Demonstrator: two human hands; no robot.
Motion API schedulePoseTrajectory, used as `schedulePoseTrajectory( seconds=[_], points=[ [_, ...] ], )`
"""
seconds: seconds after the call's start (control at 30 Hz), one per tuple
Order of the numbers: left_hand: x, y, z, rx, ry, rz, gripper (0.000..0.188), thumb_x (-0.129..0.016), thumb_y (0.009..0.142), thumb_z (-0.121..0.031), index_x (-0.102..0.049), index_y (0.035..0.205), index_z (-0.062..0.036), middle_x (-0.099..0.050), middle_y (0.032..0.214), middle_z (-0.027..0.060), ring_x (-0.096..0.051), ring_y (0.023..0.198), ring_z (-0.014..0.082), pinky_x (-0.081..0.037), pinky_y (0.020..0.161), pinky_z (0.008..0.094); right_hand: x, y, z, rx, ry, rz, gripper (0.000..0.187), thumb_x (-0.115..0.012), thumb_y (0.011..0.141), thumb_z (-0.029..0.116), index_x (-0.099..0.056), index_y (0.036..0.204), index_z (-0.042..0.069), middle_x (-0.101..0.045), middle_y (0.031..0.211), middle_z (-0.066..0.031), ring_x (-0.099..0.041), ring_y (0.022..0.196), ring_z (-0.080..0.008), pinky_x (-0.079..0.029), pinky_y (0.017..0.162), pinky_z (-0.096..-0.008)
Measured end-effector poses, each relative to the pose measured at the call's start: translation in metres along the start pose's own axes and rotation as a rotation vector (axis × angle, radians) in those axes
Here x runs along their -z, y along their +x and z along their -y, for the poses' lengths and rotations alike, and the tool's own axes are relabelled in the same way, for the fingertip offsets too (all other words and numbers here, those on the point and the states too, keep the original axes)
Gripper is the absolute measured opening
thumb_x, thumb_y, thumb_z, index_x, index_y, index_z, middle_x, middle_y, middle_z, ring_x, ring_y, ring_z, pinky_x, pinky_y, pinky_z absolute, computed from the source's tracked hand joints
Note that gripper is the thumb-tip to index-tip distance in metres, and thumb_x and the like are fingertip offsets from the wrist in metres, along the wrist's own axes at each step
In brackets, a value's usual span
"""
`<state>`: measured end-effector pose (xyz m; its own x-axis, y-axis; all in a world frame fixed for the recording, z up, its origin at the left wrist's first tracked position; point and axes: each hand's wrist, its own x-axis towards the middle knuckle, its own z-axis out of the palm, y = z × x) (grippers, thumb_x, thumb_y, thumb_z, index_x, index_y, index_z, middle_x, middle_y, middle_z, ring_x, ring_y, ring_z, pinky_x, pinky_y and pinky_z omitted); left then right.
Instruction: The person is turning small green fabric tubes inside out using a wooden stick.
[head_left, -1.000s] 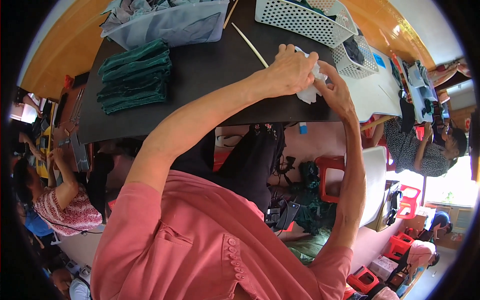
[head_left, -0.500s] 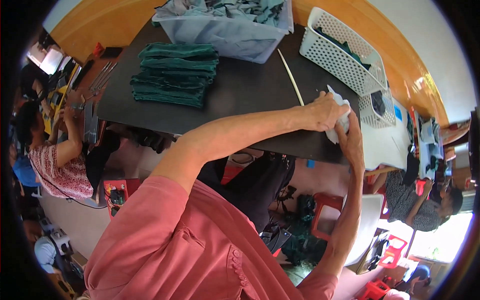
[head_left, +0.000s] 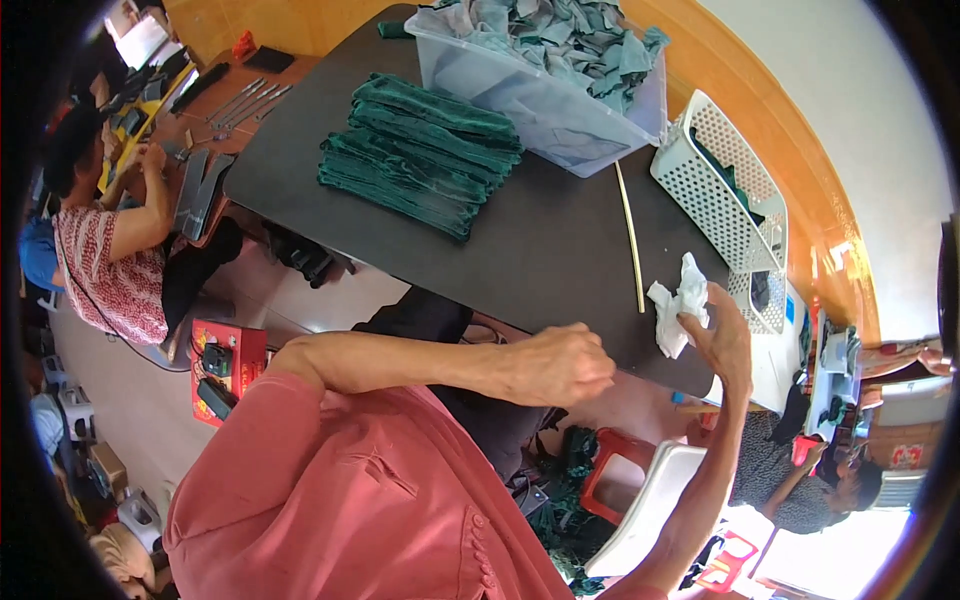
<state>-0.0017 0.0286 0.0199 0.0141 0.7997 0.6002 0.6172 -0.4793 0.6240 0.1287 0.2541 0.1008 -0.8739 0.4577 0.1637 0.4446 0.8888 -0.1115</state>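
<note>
My left hand (head_left: 562, 366) is a closed fist in front of the table's near edge; whatever its curled fingers might hold is hidden. At the right end of the dark table, my right hand (head_left: 724, 338) has thumb and fingers around the edge of a crumpled white tissue (head_left: 679, 305). A thin pale stick (head_left: 631, 235) lies on the tabletop just left of the tissue. Further left rests a neat stack of dark green velvet strips (head_left: 420, 150).
A clear plastic bin (head_left: 520, 95) heaped with grey-green fabric pieces stands behind the strips. White perforated baskets (head_left: 715, 195) line the right back edge. One person (head_left: 110, 240) works at the left table; another (head_left: 800, 470) sits at right. Red stools (head_left: 612, 470) stand below.
My left hand has come away from the tissue and moved left toward my body, in a fist. My right hand stays at the tissue. The view has shifted, so the table appears lower and further right.
</note>
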Motion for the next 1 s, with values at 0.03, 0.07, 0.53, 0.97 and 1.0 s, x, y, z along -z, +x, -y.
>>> schedulePoseTrajectory(
  seconds=[0.03,0.07,0.53,0.97,1.0],
  points=[
    [0.006,-0.007,0.006,-0.002,-0.004,-0.010,0.018,-0.054,0.083,-0.015,-0.050,0.068,-0.0041,-0.054,0.066,0.0101,-0.054,0.070,0.0275,-0.040,0.069,0.0386,0.014,0.004,0.009,0.031,-0.075,0.018,0.049,-0.067,0.077,0.027,-0.052,0.116,0.001,-0.057,0.105,-0.0197,-0.056,0.096,-0.0365,-0.044,0.079,-0.0414],
    [0.013,-0.013,0.013,0.032,0.012,-0.041,0.020,-0.055,0.084,-0.014,-0.049,0.067,-0.0040,-0.051,0.066,0.0097,-0.053,0.070,0.0271,-0.040,0.070,0.0377,0.025,0.010,0.023,0.028,-0.189,-0.055,0.037,-0.067,0.077,0.025,-0.059,0.103,0.001,-0.060,0.095,-0.0188,-0.059,0.087,-0.0355,-0.045,0.074,-0.0423],
    [0.023,-0.024,0.028,0.135,0.037,-0.234,0.011,-0.058,0.080,-0.007,-0.047,0.083,-0.0055,-0.051,0.075,0.0090,-0.051,0.077,0.0265,-0.038,0.074,0.0377,-0.013,0.236,0.264,0.573,0.469,-0.251,0.019,-0.063,0.078,0.018,-0.064,0.090,0.005,-0.063,0.073,-0.0120,-0.061,0.067,-0.0289,-0.047,0.063,-0.0369],
    [0.024,-0.021,0.027,0.087,-0.060,-0.266,0.014,-0.060,0.079,-0.005,-0.053,0.090,-0.0037,-0.052,0.074,0.0072,-0.052,0.075,0.0261,-0.040,0.077,0.0370,0.020,0.172,0.162,0.091,1.152,-0.490,0.015,-0.056,0.086,0.017,-0.061,0.087,0.002,-0.059,0.069,0.0012,-0.047,0.060,-0.0084,-0.038,0.054,-0.0227],
    [0.033,-0.021,0.022,0.198,-0.108,-0.106,0.020,-0.060,0.079,-0.006,-0.053,0.098,-0.0035,-0.057,0.078,0.0064,-0.055,0.081,0.0212,-0.040,0.082,0.0340,0.024,0.158,0.159,0.062,1.346,-0.507,0.016,-0.056,0.085,0.017,-0.060,0.089,0.002,-0.059,0.069,0.0004,-0.047,0.060,-0.0078,-0.037,0.054,-0.0223]
  ],
)
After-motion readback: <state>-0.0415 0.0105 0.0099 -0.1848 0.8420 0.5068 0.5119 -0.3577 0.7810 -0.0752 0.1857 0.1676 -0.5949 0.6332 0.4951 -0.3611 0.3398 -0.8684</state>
